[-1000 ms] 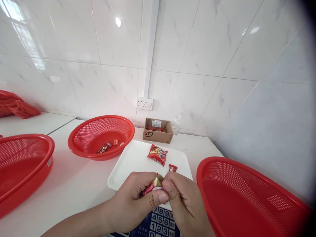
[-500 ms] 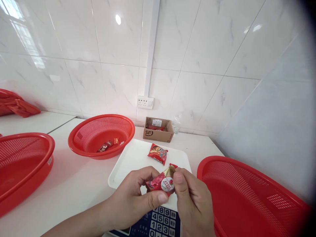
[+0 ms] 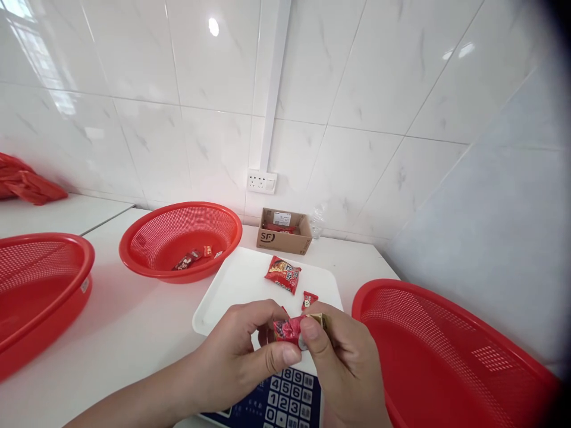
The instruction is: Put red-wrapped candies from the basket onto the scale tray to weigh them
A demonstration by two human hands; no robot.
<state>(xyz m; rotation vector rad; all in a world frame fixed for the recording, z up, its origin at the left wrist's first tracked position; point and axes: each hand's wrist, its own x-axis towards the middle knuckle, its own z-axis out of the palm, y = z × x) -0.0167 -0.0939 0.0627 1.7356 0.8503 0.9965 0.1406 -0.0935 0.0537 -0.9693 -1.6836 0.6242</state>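
Note:
My left hand point(image 3: 243, 353) pinches one end of a small pink-red snack packet point(image 3: 285, 330) with fruit printed on it. The other end is held by my right hand point(image 3: 348, 362), whose thumb covers the round white label; a bit of gold wrapper shows above that thumb. Both hands are above the white tray point(image 3: 214, 297) of a weighing scale, whose blue keypad point(image 3: 285, 398) shows below. On the tray, just beyond the hands, lie a larger red snack packet point(image 3: 284, 274) and a small red packet point(image 3: 309, 300).
A red basket point(image 3: 134, 238) with a few small packets stands at the left, and another red basket point(image 3: 44, 285) is nearer. To the right is a third red basket point(image 3: 428, 345). A cardboard box point(image 3: 285, 241) with red packets sits by the tiled wall.
My right thumb and fingers have moved over the packet's label and gold end, folding that part. The small red packet behind the hands shows more fully. The view has shifted slightly.

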